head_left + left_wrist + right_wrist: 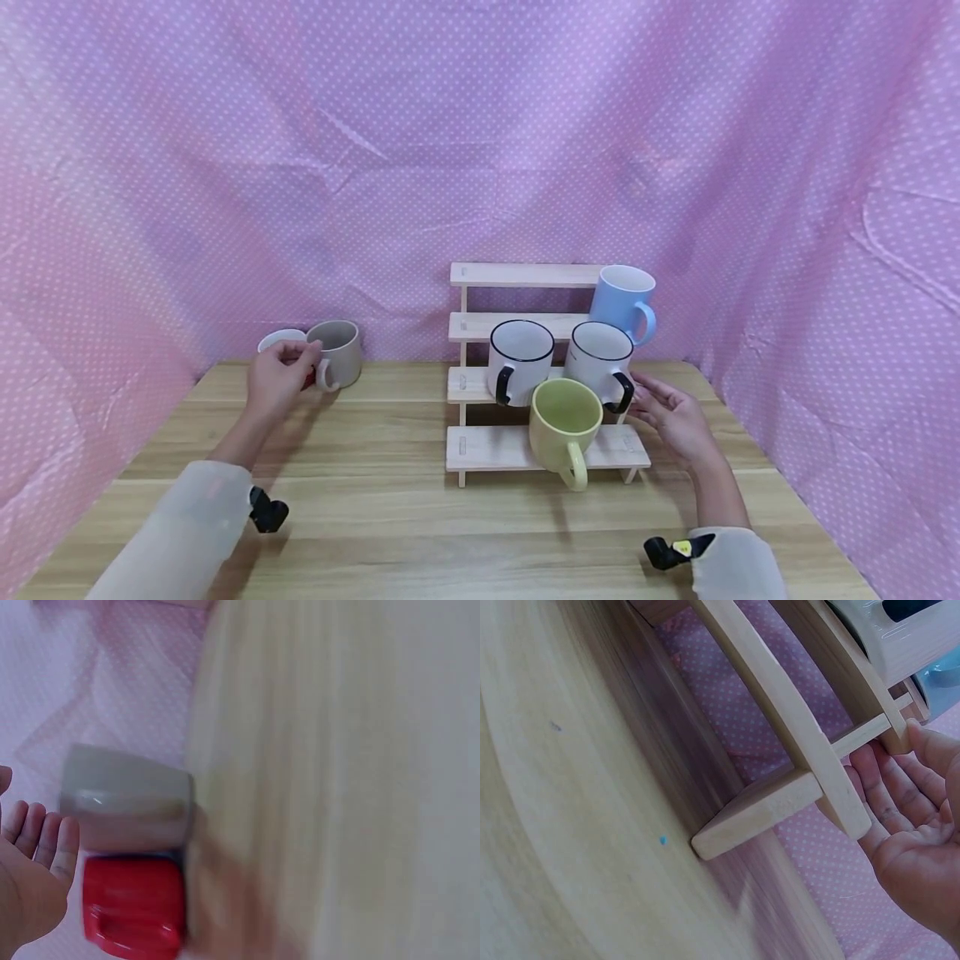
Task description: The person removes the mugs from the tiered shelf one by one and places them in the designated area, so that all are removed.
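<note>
My left hand (279, 377) is over a red mug (135, 904) with a white inside, at the table's back left. In the left wrist view its fingers are loosely bent with nothing between them, close to a grey mug (341, 354) standing against the red one. At the right end of a stepped wooden rack (487, 450), my right hand (671, 417) holds a shelf end, thumb at the edge and fingers beneath. Two white mugs with black rims, one left (517, 367) and one right (596, 362), stand on the rack above a yellow-green mug (558, 442).
A light blue mug (618, 304) stands at the rack's upper right. The rack is on a wood-grain table (360, 517). Pink-purple dotted cloth (375, 167) hangs behind the table and along both sides.
</note>
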Demonstrator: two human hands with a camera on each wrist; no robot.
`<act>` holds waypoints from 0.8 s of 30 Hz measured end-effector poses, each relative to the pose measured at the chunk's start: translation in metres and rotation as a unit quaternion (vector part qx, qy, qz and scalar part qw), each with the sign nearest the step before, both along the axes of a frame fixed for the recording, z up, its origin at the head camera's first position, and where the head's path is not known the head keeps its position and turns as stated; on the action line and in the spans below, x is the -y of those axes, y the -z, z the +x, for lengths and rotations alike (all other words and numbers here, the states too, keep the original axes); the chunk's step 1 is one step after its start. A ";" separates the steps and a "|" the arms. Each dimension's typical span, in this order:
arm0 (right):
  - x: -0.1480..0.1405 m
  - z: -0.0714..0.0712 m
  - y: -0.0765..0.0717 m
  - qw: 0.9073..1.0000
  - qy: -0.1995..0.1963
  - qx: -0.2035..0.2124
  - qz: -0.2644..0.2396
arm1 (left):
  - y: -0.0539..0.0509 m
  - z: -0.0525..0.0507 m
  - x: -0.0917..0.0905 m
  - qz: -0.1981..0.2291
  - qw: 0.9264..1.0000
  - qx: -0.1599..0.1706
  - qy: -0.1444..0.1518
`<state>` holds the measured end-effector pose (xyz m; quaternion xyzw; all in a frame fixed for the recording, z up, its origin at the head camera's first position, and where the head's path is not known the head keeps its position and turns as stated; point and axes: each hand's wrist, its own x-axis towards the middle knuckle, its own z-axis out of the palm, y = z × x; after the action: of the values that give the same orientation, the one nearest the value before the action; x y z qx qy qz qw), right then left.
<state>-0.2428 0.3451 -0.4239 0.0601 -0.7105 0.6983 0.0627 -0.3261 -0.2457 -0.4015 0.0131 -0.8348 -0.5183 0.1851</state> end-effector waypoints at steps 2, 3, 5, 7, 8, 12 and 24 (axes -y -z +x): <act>0.000 0.001 0.000 1.000 0.002 0.003 0.005 | -0.010 -0.001 -0.004 -0.019 1.000 -0.012 -0.002; 0.000 0.001 -0.001 1.000 0.003 0.004 0.006 | -0.015 -0.002 -0.006 -0.027 1.000 -0.015 -0.003; 0.000 0.001 -0.001 1.000 0.005 0.007 0.010 | -0.024 -0.003 -0.013 -0.035 0.999 -0.020 0.005; 0.000 0.001 0.000 1.000 0.008 0.010 0.014 | -0.032 -0.005 -0.021 -0.040 0.999 -0.018 0.016; 0.000 0.001 0.000 1.000 0.009 0.012 0.014 | -0.035 -0.006 -0.026 -0.040 0.999 -0.017 0.022; 0.001 0.000 0.001 1.000 0.007 0.013 0.009 | -0.047 -0.011 -0.049 -0.038 0.998 -0.031 0.040; -0.001 -0.001 0.002 1.000 0.002 -0.010 0.002 | -0.084 -0.015 -0.117 -0.063 0.989 -0.046 0.122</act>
<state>-0.2435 0.3457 -0.4261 0.0657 -0.7117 0.6957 0.0711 -0.3407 -0.1289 -0.3177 -0.1251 -0.8516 -0.4835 0.1592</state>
